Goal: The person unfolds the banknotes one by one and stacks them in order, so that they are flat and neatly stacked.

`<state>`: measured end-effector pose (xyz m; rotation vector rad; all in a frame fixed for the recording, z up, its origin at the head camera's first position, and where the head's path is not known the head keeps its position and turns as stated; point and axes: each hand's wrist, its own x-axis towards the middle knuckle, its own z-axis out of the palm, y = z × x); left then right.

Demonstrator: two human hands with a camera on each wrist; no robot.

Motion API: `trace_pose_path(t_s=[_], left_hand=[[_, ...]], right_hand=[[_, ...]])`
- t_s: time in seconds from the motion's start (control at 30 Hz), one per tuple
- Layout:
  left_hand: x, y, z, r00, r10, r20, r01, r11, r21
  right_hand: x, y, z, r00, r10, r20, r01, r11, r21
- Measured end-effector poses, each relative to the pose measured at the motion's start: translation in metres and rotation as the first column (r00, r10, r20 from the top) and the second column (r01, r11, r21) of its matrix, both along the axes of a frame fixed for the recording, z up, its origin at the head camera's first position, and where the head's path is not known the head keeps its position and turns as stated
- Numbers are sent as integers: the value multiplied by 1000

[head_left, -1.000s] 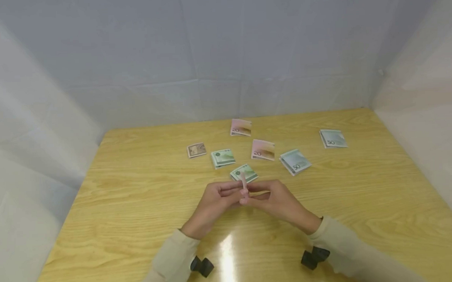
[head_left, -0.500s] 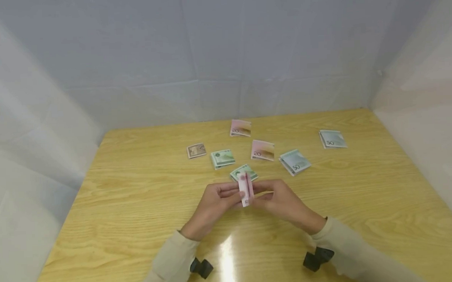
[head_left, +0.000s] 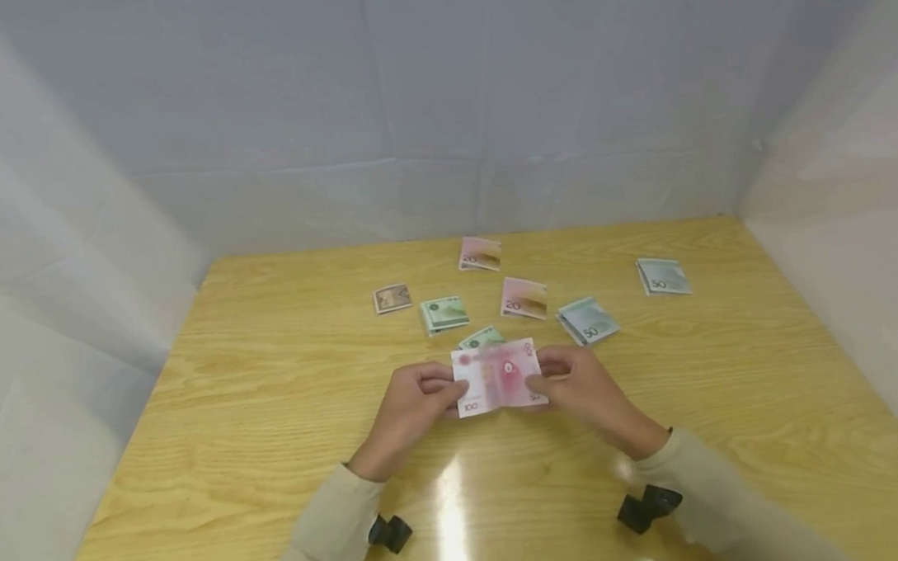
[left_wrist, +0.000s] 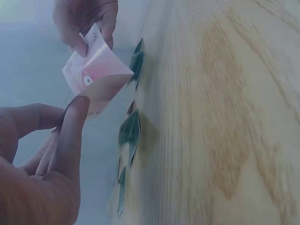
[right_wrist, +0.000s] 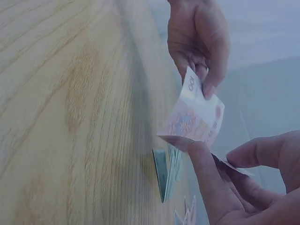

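Between both hands a pink banknote marked 100 is spread out above the table, a crease running down its middle. My left hand pinches its left end between thumb and fingers. At the other end my right hand pinches the note the same way. In the left wrist view the banknote bends along its crease, and the right wrist view shows the printed 100 on the banknote. Just behind it lies a folded green banknote, partly covered by the pink one.
Other folded notes lie farther back: a brown banknote, a green banknote, a 20 banknote, another 20 banknote, a 50 banknote and another 50 banknote. White cloth stands around the wooden table.
The pink banknote, seen folded and edge-on a second ago, has been opened out flat toward the camera. Both hands have moved apart with its ends; the notes on the table have stayed put.
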<state>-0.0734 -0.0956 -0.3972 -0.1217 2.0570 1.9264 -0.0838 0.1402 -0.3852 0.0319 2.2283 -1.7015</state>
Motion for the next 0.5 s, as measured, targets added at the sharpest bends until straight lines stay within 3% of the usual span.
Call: trace_pose_path(t_s=[0.13,0.3,0.5], left_hand=[[-1,-6,-4,1000,13,4,-13,1000,-18],[-1,-10,-4,1000,18,21,-18,1000,-17],[0,-17,-4,999,17,33,-15,999,-34]], right_hand=[[-2,8,-1,1000,-6,29,6,1000,-19],[-3,17,0,1000,1,19,-2,999,38],[-5,23,-4,1000,2,24,-2,1000,9]])
